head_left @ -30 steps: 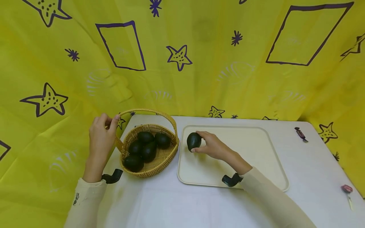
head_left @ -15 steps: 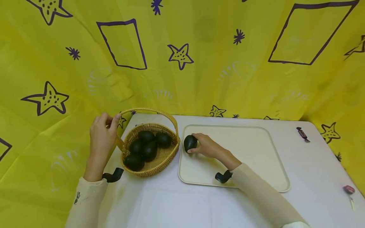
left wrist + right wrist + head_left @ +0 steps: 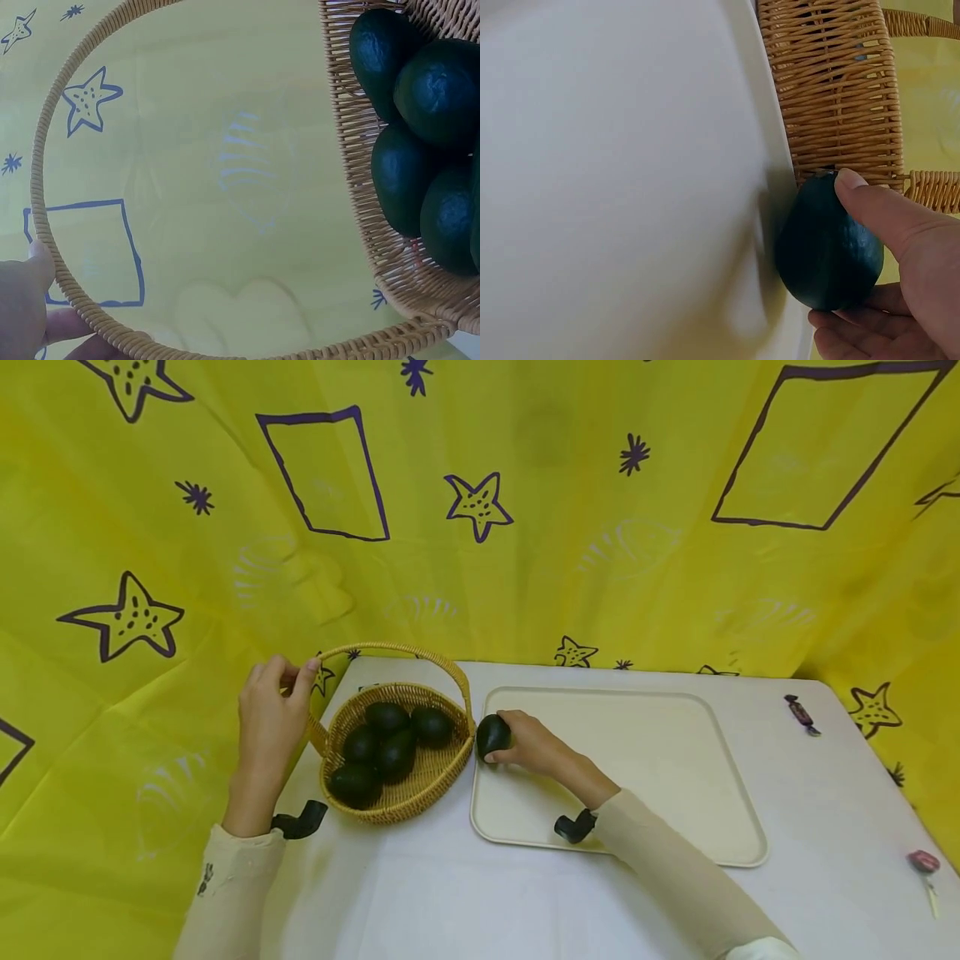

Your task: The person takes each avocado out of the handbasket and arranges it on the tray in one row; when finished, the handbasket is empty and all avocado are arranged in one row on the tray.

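A dark green avocado [image 3: 492, 737] is held between the thumb and fingers of my right hand [image 3: 534, 745], over the left edge of the cream tray [image 3: 615, 777]. In the right wrist view the avocado [image 3: 829, 247] overlaps the tray's rim, close beside the wicker basket's wall [image 3: 836, 97]. My left hand [image 3: 272, 714] pinches the arched handle [image 3: 405, 650] of the wicker basket [image 3: 420, 797] on its left side; the left wrist view shows the thumb [image 3: 41, 266] against the handle. Several avocados [image 3: 393, 756] lie together inside the basket.
White cloth covers the table [image 3: 465, 893]. To the right of the tray lie a wrapped candy [image 3: 802, 716] at the back and a lollipop [image 3: 924, 862] nearer the front. A yellow patterned curtain [image 3: 540, 577] hangs behind and on both sides.
My right hand has carried the avocado a short way left, from over the tray to its left edge next to the basket. The left hand keeps its hold on the handle.
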The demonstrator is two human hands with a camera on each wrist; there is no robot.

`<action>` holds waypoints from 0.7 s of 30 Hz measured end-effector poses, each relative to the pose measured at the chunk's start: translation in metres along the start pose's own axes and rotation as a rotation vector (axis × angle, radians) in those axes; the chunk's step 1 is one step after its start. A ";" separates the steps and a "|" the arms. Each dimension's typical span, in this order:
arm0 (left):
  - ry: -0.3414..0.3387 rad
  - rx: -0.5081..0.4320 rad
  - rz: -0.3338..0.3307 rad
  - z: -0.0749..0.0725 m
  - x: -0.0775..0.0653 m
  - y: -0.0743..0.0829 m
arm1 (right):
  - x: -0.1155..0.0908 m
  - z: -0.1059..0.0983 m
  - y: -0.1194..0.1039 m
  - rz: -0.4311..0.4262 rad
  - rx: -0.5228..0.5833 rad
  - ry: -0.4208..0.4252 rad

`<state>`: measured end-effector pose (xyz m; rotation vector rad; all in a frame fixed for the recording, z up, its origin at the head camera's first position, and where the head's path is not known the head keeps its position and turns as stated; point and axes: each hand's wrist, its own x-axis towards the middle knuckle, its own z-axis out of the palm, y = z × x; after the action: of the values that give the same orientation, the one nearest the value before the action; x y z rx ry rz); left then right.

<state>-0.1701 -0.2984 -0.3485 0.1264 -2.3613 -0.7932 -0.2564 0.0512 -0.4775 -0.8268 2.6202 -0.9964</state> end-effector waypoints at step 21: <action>-0.002 -0.001 -0.007 0.001 0.000 -0.001 | -0.004 -0.004 0.004 0.019 -0.024 -0.022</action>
<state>-0.1710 -0.2982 -0.3497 0.1336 -2.3635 -0.7977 -0.2568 0.0580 -0.4775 -0.8127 2.6215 -0.9468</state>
